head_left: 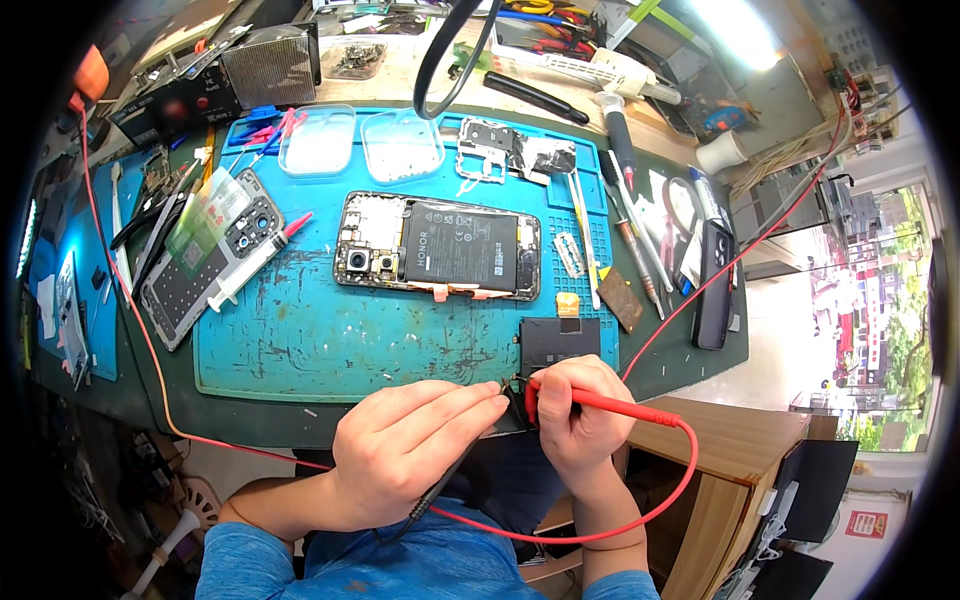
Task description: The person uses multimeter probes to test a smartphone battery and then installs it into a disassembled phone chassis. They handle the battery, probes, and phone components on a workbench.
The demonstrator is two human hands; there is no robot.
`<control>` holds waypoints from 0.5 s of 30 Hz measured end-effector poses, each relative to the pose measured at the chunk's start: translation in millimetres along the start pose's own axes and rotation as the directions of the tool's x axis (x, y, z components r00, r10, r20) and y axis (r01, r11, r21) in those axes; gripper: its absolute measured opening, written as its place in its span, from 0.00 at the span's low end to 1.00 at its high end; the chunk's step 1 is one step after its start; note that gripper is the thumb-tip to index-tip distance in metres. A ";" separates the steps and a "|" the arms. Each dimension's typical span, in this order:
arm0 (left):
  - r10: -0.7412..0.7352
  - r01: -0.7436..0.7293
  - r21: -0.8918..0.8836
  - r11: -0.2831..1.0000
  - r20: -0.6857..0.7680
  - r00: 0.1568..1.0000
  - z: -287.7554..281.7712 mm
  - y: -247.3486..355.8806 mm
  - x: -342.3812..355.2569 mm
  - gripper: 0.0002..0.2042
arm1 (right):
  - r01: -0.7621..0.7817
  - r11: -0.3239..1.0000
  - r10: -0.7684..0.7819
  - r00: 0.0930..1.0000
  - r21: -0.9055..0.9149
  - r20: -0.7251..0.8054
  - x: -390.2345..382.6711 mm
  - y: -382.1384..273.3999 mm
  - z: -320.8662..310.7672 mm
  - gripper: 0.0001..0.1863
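The left hand (400,440) holds a black probe (443,482); the right hand (580,440) holds a red probe (625,408). A black battery (555,340) lies near the table's (270,427) front edge.

One test probe (620,405) is red, as is its looping lead (693,450); the other probe (434,493) is black. The loose battery (560,340) is black with an orange-tan tab (568,303). Dark scuffs streak the bright blue repair mat (290,345).
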State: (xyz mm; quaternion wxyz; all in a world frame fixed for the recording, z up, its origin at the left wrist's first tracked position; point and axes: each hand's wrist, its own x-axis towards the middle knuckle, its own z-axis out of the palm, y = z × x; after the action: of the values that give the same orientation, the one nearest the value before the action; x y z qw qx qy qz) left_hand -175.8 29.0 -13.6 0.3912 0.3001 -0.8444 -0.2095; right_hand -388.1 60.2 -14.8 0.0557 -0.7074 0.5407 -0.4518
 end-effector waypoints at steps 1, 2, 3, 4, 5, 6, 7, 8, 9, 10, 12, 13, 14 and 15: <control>0.002 -0.002 0.000 1.000 -0.001 1.000 0.2 -0.3 -0.1 0.16 | 0.001 1.000 -0.001 1.000 -0.003 -0.001 0.0 -0.1 -0.1 0.07; 0.003 -0.003 -0.001 1.000 -0.002 1.000 0.6 -0.6 -0.4 0.16 | 0.001 1.000 -0.001 1.000 -0.005 -0.002 0.0 -0.3 -0.2 0.07; 0.005 -0.005 -0.001 1.000 -0.003 1.000 0.7 -0.7 -0.5 0.15 | 0.002 1.000 -0.002 1.000 -0.008 -0.002 0.0 -0.5 -0.4 0.07; 0.005 -0.005 0.001 1.000 -0.003 1.000 0.6 -0.8 -0.9 0.15 | 0.004 1.000 -0.004 1.000 -0.009 -0.003 -0.1 -0.5 -0.1 0.07; 0.005 -0.005 0.004 1.000 -0.002 1.000 0.3 -0.8 -1.3 0.15 | 0.005 1.000 -0.005 1.000 -0.010 -0.003 -0.4 -0.7 0.3 0.07; 0.005 -0.005 0.006 1.000 -0.002 1.000 -0.4 -0.7 -1.9 0.15 | 0.004 1.000 -0.004 1.000 -0.009 -0.003 -0.9 -1.2 0.9 0.07; 0.006 -0.006 0.008 1.000 -0.001 1.000 -0.8 -0.5 -2.2 0.15 | 0.005 1.000 -0.005 1.000 -0.009 -0.004 -1.4 -1.5 1.1 0.06; 0.007 -0.007 0.011 1.000 0.001 1.000 -1.5 -0.3 -2.7 0.15 | 0.005 1.000 -0.005 1.000 -0.009 -0.006 -2.0 -2.0 1.3 0.06; 0.009 -0.009 0.014 1.000 0.003 1.000 -2.5 0.1 -3.4 0.15 | 0.007 1.000 -0.007 1.000 -0.010 -0.006 -2.7 -2.8 1.6 0.06; 0.007 -0.007 0.009 1.000 0.002 1.000 -2.5 -0.8 -3.1 0.16 | 0.009 1.000 -0.009 1.000 -0.014 -0.004 -2.2 -2.3 1.8 0.06; 0.004 -0.004 0.002 1.000 0.004 1.000 -3.0 -2.5 -3.1 0.16 | -0.009 1.000 0.009 1.000 -0.008 0.000 -2.9 -2.3 3.9 0.06; 0.002 -0.002 0.000 1.000 0.008 1.000 -2.6 -1.9 -0.7 0.16 | -0.015 1.000 0.015 1.000 -0.008 -0.005 -1.8 -1.6 2.5 0.06; 0.001 -0.001 -0.001 1.000 0.014 1.000 -3.1 -1.1 -0.2 0.16 | -0.023 1.000 0.023 1.000 -0.006 -0.012 -1.7 -1.1 1.7 0.06; -0.001 0.001 0.000 1.000 0.022 1.000 -4.2 0.2 -1.1 0.16 | -0.036 0.999 0.036 0.999 0.017 0.008 -5.4 -2.0 3.8 0.06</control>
State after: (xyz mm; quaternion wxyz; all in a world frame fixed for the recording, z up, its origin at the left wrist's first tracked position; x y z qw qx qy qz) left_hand -172.0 29.4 -11.5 0.3819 0.2981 -0.8485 -0.2131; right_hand -384.1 63.9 -19.0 0.0720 -0.6989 0.5492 -0.4525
